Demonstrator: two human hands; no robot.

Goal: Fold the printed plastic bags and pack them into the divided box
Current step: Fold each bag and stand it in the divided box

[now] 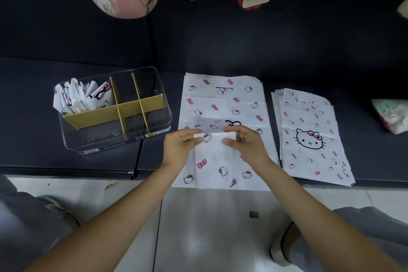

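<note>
Pinching the bag's [217, 157] folded top edge between them, left hand [180, 147] and right hand [245, 142].

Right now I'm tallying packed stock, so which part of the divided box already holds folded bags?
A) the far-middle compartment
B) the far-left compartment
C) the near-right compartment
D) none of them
B: the folded bags stand bunched in the far-left compartment of the clear divided box, while the other sections show only the tan dividers and clear plastic.
</note>
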